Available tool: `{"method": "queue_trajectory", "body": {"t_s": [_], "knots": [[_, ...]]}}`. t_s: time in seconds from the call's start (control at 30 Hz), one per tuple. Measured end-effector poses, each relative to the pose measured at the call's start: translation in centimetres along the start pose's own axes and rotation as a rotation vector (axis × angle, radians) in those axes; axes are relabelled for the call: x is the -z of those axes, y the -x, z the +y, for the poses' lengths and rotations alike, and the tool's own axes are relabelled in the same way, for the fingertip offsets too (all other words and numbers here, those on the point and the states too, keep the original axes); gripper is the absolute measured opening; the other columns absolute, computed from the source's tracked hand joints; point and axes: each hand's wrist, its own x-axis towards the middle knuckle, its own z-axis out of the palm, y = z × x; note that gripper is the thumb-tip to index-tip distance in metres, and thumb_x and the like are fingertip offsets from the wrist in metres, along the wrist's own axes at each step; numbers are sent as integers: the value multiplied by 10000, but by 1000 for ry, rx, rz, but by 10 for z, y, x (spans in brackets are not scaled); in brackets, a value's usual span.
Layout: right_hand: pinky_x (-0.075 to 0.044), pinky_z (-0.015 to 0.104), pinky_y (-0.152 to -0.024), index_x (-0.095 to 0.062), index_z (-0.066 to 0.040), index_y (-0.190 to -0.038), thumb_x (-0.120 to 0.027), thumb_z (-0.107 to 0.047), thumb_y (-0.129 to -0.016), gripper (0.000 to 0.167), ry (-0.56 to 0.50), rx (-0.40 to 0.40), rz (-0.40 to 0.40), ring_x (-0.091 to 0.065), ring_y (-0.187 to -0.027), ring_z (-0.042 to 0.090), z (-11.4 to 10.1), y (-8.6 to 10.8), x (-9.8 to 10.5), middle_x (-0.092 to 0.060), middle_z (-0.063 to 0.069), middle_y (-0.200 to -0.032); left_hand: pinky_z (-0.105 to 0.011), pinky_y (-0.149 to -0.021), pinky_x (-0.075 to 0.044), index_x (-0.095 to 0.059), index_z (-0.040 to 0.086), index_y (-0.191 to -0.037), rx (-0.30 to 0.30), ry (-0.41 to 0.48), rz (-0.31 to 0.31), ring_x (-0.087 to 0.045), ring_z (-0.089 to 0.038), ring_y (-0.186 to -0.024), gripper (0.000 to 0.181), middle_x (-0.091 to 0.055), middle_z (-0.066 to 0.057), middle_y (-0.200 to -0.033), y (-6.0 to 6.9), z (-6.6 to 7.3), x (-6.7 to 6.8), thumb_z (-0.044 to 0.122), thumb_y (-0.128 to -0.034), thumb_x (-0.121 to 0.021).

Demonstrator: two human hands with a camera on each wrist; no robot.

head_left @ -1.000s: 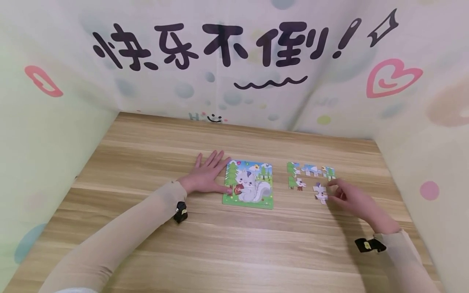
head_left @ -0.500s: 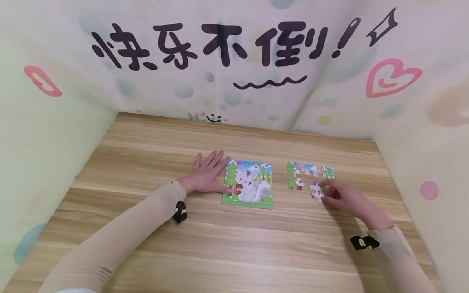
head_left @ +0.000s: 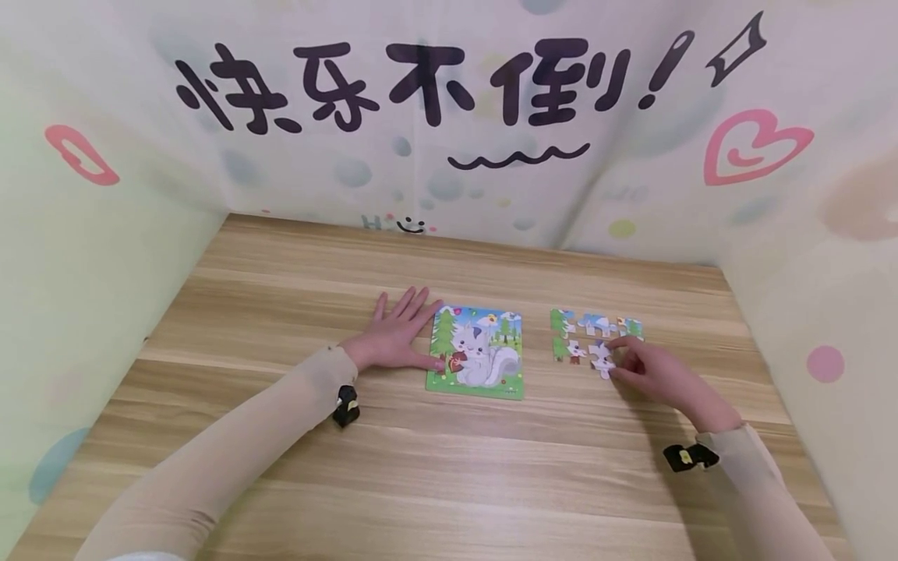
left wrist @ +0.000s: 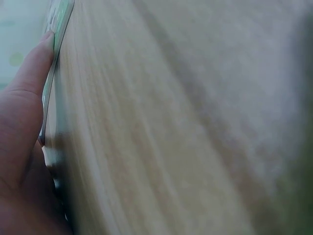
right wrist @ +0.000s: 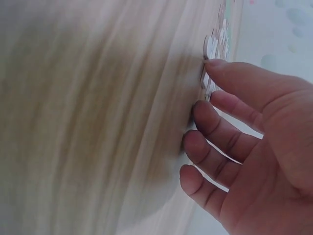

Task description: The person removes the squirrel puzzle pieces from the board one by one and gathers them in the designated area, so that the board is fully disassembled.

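Note:
My left hand (head_left: 393, 340) lies spread on the table, its thumb on the left edge of the squirrel picture board (head_left: 484, 352). In the left wrist view the thumb of that hand (left wrist: 22, 107) rests on the board's edge (left wrist: 61, 24). With thumb and index finger, my right hand (head_left: 662, 376) pinches a grey-and-white puzzle piece (head_left: 601, 360) by its right side, close beside the tree piece pair (head_left: 567, 350). From the right wrist, the hand (right wrist: 254, 132) shows its thumb on the piece (right wrist: 205, 76), the other fingers loosely bent.
Above the held piece lies a row of puzzle pieces (head_left: 596, 325), a tree corner piece (head_left: 560, 320) at its left end. The wooden table (head_left: 456, 483) is bordered behind and at both sides by a printed cloth (head_left: 316, 171).
My right hand has moved left with the puzzle piece, bringing it up against the tree pieces. The left hand and the picture board have stayed in place.

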Motion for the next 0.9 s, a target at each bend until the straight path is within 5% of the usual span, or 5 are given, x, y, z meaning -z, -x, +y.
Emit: {"method": "queue_trajectory", "body": {"t_s": [0.9], "knots": [[-411, 254, -603, -610, -3, -1306, -735, -118, -977, 370, -20, 45, 11, -465, -695, 113, -1, 1, 5, -572, -23, -808, -617, -1196, 224, -57, 219, -1696, 16, 5, -10, 169, -265, -1601, 1183, 93, -83, -1757, -3, -5, -4, 747, -844, -685]]}}
